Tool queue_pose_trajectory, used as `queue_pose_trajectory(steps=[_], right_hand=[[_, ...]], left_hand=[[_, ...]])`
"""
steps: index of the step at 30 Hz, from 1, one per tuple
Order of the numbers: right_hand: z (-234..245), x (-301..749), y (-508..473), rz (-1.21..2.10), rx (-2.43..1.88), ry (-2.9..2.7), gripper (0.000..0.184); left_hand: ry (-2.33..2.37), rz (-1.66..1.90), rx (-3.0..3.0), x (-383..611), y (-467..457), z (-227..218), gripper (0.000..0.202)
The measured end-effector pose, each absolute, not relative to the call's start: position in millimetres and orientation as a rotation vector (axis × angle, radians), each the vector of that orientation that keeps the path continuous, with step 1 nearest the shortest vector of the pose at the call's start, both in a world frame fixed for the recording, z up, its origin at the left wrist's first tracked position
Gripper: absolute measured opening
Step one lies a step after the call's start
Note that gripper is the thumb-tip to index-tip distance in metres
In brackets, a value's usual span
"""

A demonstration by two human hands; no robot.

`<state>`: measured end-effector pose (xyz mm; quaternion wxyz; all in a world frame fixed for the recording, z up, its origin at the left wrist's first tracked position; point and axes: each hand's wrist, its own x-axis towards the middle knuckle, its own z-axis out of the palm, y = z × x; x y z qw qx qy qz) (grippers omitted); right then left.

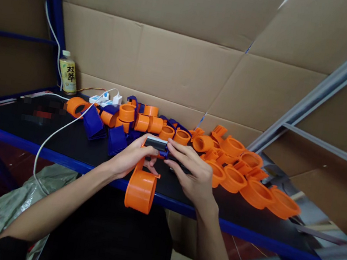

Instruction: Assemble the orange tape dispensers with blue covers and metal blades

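My left hand is wrapped round an orange plastic tape dispenser, its wide ring hanging below the fingers. At its upper end, between my hands, are a dark strip and a pale toothed edge, with a bit of blue plastic beside them. My right hand pinches the right end of this part with its fingertips. Whatever else lies under the fingers is hidden. Just behind my hands sit blue plastic pieces and orange ring-shaped dispenser parts.
Several more orange dispensers lie in rows on the right of the black-topped shelf. A white cable crosses the left side from a charger plug. A drink bottle stands at the back left, against cardboard walls.
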<state>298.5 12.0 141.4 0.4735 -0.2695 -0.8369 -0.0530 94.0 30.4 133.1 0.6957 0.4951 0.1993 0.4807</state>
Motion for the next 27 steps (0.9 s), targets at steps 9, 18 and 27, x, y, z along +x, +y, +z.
queue_pose_trajectory(steps=[9, 18, 27], right_hand=[[140.6, 300.1, 12.5, -0.123, -0.666, -2.033, 0.046], [148.8, 301.3, -0.5, -0.228, -0.675, -2.088, 0.049], [143.6, 296.1, 0.2, -0.249, -0.629, -1.993, 0.050]], left_hand=[[0.462, 1.195, 1.227, 103.9, 26.0, 127.4, 0.035], [0.428, 1.228, 1.335, 103.7, 20.2, 130.3, 0.035], [0.262, 1.120, 1.323, 88.8, 20.0, 137.2, 0.040]])
